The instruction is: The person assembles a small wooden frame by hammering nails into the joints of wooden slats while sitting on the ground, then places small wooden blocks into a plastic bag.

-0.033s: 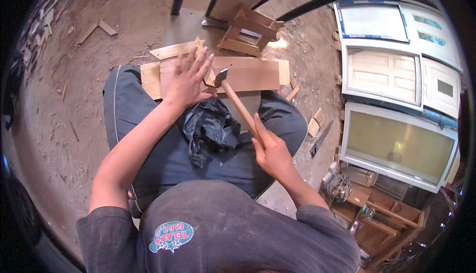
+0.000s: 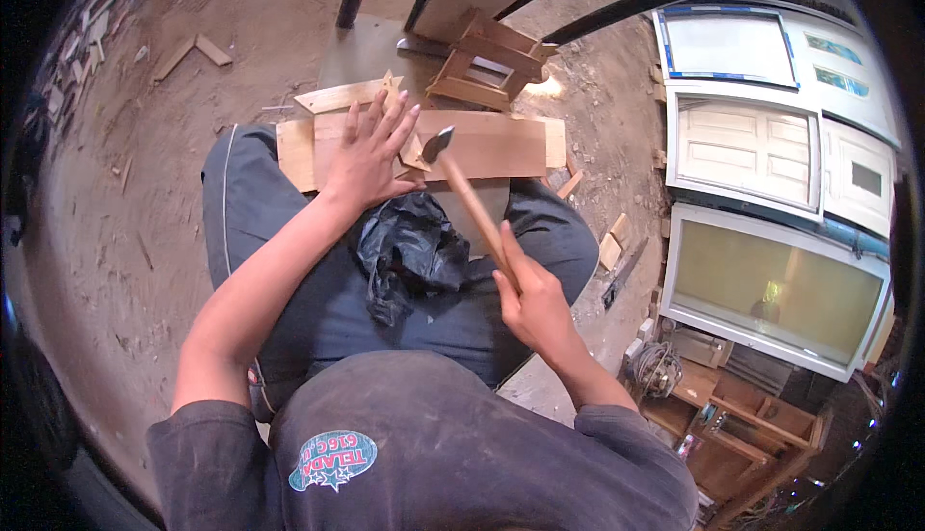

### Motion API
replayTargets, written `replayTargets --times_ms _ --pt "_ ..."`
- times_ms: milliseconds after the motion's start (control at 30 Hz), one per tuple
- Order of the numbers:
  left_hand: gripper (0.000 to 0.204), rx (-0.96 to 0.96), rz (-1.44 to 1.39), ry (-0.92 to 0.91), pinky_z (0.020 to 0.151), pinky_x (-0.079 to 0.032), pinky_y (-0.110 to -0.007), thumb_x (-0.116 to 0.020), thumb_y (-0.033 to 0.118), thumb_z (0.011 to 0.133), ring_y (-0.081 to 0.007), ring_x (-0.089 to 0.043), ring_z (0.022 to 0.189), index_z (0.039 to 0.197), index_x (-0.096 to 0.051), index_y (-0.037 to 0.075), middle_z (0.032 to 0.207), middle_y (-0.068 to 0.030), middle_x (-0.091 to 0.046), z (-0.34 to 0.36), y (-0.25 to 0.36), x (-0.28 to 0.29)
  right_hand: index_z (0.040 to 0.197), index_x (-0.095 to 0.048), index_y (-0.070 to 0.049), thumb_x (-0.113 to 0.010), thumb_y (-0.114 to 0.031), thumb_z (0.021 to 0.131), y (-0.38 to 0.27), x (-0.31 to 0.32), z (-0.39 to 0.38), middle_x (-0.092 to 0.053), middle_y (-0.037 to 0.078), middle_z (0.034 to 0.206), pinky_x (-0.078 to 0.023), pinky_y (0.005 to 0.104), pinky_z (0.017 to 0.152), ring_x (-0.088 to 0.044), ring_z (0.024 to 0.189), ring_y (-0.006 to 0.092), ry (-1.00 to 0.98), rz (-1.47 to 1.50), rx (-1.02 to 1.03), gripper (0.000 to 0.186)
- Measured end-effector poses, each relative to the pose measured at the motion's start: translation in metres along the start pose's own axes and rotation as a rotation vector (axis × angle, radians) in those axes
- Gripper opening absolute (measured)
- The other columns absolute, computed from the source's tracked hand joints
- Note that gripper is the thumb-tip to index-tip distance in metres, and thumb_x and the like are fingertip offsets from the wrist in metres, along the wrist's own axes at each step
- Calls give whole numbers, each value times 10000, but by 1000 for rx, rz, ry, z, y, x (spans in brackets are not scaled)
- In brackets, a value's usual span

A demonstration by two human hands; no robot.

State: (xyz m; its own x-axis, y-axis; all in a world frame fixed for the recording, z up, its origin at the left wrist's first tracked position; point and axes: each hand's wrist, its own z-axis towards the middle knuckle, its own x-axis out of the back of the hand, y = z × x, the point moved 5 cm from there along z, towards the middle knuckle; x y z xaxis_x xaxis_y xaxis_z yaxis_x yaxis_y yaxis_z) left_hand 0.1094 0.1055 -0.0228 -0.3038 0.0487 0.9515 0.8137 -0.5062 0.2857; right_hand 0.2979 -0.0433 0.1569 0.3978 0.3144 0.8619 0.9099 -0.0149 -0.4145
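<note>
Caught a small shift with the hammer (image 2: 470, 201); saw the head sitting a touch further up and right than a blink earlier, twisted slightly too, now over the reddish-brown plank (image 2: 496, 144) just past the end of the small pale wood strip (image 2: 412, 153); couldn't tell from straight above about actual contact or a bit of air underneath; would've guessed a little lift between taps, so probably mid-hammering rather than finished with that joint; spotted no real change at the left hand (image 2: 366, 155), pressed palm-down on the plank and strip with fingers fanned fairly wide, presumably to stop any skating around; found the right hand (image 2: 532, 305) wrapped snugly around the lower part of the hammer handle, fingers curled in close; noted the plank lying crossways just beyond the black plastic bag (image 2: 409, 247), with a pale board (image 2: 295, 157) poking out at the left end and the strip set slantwise on top, between left fingers and hammer head; also noticed a small wooden frame (image 2: 487, 68) parked just beyond, seemingly untouched.
</note>
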Motion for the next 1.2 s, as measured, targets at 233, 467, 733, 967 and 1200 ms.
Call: replayTargets --times_ms 233,467,733,967,1200 --pt "1206 -2 32 -6 1267 39 -572 -591 872 726 -327 -64 1610 1657 -250 186 1728 -61 -199 0 0 2 1593 -345 -64 -637 -49 941 -6 -2 -5 -659 289 984 -552 531 757 -676 869 475 -42 -6 -13 714" --pt "1210 -11 104 -24 1263 45 -583 -559 893 724 -322 -70 1610 1659 -241 195 1725 -70 -209 2 0 6 1586 -348 -36 -639 -37 933 4 -9 -4 -664 293 981 -557 528 760 -675 884 486 -75 -72 -96 715" --pt "1204 -22 70 32 1257 47 -589 -549 896 734 -329 -66 1608 1660 -241 191 1728 -71 -199 1 3 3 1584 -359 -55 -640 -39 932 11 -23 -5 -676 299 1032 -554 549 799 -681 920 480 -31 -35 -108 711" --pt "1193 -4 110 9 1262 50 -577 -541 893 747 -327 -44 1612 1659 -248 183 1732 -77 -185 1 8 3 1403 -541 6 -666 -66 933 16 29 12 -679 314 1104 -549 481 846 -678 1011 495 216 110 -20 492" --pt "1095 76 -95 123 1257 61 -549 -518 846 838 -326 -23 1612 1654 -260 164 1737 -85 -168 -2 12 17 1266 -586 37 -676 -105 947 50 57 57 -686 197 925 -537 408 746 -694 820 330 376 326 -47 360"
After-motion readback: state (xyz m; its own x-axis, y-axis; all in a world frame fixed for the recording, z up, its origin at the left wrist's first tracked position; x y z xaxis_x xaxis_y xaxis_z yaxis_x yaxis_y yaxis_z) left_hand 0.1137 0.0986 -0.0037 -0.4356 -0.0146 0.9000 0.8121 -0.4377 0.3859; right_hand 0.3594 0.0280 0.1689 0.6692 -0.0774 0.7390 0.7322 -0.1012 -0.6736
